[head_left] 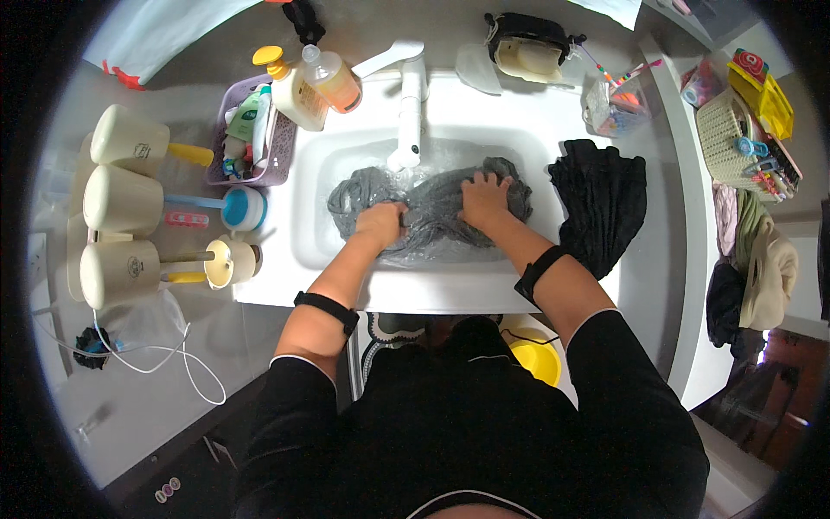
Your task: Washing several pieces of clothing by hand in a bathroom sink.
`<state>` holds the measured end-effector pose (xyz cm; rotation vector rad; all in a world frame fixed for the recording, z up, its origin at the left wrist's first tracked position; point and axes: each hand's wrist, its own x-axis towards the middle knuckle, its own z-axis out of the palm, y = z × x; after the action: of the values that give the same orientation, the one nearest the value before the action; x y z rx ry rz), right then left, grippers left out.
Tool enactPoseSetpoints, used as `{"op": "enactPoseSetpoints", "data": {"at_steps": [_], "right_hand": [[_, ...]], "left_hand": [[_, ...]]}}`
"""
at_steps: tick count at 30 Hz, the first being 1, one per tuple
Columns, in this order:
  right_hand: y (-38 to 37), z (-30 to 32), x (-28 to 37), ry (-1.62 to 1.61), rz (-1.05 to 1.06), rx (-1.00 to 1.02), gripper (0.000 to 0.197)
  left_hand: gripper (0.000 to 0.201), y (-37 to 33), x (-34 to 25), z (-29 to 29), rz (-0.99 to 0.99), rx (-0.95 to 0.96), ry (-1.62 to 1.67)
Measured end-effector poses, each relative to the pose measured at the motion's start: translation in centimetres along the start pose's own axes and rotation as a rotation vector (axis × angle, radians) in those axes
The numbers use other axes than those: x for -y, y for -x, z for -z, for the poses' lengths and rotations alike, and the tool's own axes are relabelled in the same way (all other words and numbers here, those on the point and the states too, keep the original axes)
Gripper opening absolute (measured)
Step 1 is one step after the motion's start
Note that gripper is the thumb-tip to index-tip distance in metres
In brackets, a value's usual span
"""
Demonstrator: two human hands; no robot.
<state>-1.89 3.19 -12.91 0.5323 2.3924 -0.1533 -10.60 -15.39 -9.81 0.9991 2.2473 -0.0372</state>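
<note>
Working gray cloth (pixel 437 201) in the sink (pixel 304 208), stretched left to right in front of the faucet (pixel 409 117) — curling the left hand (pixel 381 223) into its left part, spreading the right hand (pixel 486 202) over its right part.

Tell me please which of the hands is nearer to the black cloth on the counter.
Right: the right hand is on the grey cloth, left of the black cloth; the left hand is farther left, on the same grey cloth.
</note>
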Motion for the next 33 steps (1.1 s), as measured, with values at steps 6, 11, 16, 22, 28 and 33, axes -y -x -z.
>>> {"op": "enactPoseSetpoints", "data": {"at_steps": [6, 11, 16, 22, 28, 33], "right_hand": [[2.2, 0.9, 2.4, -0.066, 0.260, -0.182, 0.103], [1.0, -0.3, 1.6, -0.011, 0.221, -0.068, 0.112], [1.1, 0.5, -0.6, -0.029, 0.229, -0.158, 0.109], [0.7, -0.6, -7.0, -0.143, -0.097, -0.032, 0.111], [4.8, 1.4, -2.7, 0.028, 0.050, -0.122, 0.110], [-2.1, -5.0, -2.9, -0.143, 0.139, -0.126, 0.094]], "left_hand": [[0.036, 0.9, -0.3, -1.8, 0.111, -0.304, 0.191], [0.059, -1.2, -0.8, -4.1, 0.177, 0.385, 0.798], [0.070, -3.0, -1.0, -6.1, 0.132, 0.440, 1.009], [0.058, -4.6, -0.1, -5.2, 0.375, 0.162, 1.363], [0.052, -3.8, 0.7, -4.7, 0.424, 0.380, 1.163], [0.061, -3.4, -2.5, -3.5, 0.335, 0.061, 1.340]]}}
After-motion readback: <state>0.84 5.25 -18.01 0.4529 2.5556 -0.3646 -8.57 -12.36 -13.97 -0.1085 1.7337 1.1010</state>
